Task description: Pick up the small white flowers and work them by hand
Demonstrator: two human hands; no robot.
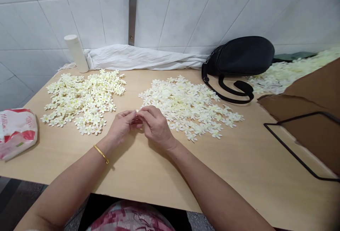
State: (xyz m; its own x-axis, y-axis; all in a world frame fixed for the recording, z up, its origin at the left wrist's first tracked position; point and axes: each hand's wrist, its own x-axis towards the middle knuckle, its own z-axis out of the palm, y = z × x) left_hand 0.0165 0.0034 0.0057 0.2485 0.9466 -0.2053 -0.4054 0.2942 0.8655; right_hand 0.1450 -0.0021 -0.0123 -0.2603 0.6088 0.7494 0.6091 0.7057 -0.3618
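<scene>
My left hand (122, 126) and my right hand (156, 126) meet above the middle of the table, fingers bent and fingertips pressed together in a pinch. A tiny bit of white shows at the fingertips; the rest of what they hold is hidden. To the left lies a heap of cream-white artificial flowers (79, 98) with yellowish centres. A wider, flatter pile of white flowers (183, 105) spreads just beyond and to the right of my right hand. On my left wrist is a gold bangle (101, 154).
A white bottle (77, 54) and a bunched white cloth (143, 58) stand along the tiled wall. At the back right sits a black bag (240, 56) with its strap. A brown cardboard piece (308, 107), a black wire frame (289, 153) and a red-and-white packet (17, 132) flank the table (225, 174).
</scene>
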